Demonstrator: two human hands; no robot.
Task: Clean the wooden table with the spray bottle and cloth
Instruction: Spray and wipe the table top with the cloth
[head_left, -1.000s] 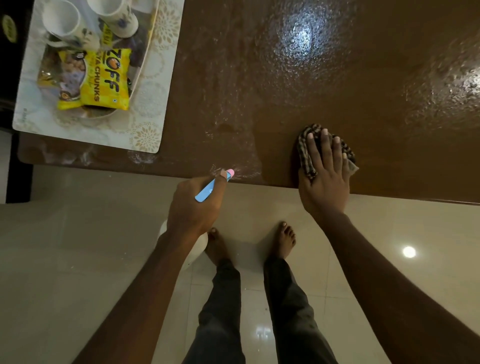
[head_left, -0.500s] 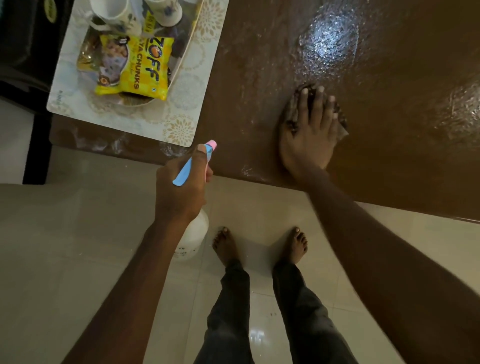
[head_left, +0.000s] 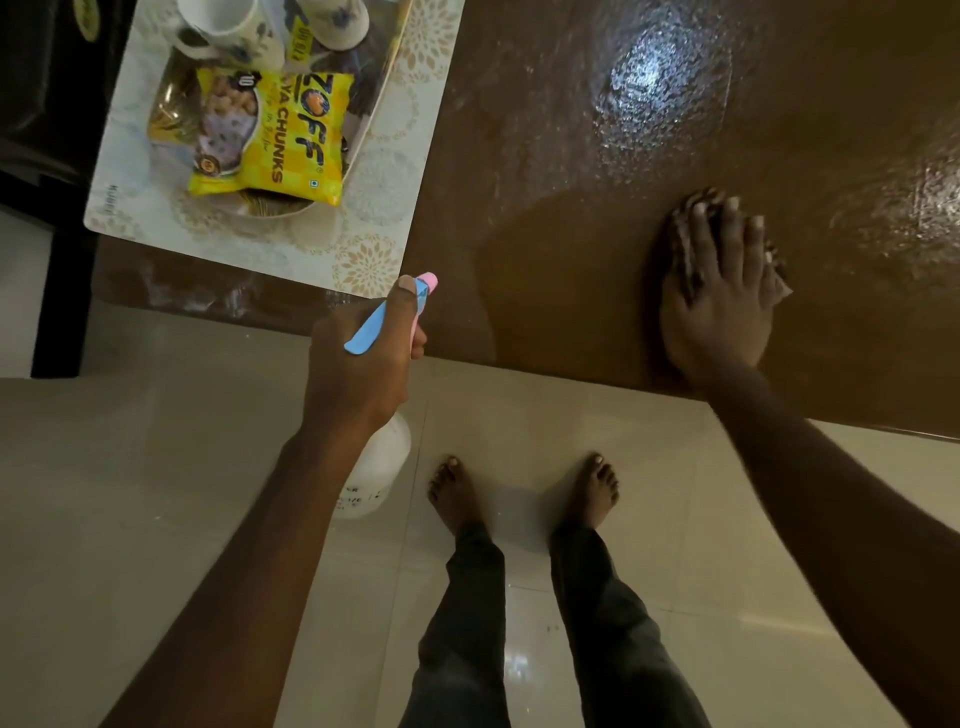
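Brown wooden table (head_left: 571, 208), blue-and-pink-topped white spray bottle (head_left: 382, 457), yellow packet (head_left: 291, 150), floral-patterned placemat (head_left: 395, 171)

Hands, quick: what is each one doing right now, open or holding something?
Left hand: closed, its grip around the spray bottle.
Right hand: open, fingers straight, pressing the cloth onto the wooden table.

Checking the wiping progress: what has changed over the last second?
The right hand slid the cloth away over the wooden table, then back rightwards nearer the front edge. The left hand shifted the spray bottle leftwards, toward the placemat corner. Left still grips, right still presses; placemat items stayed.
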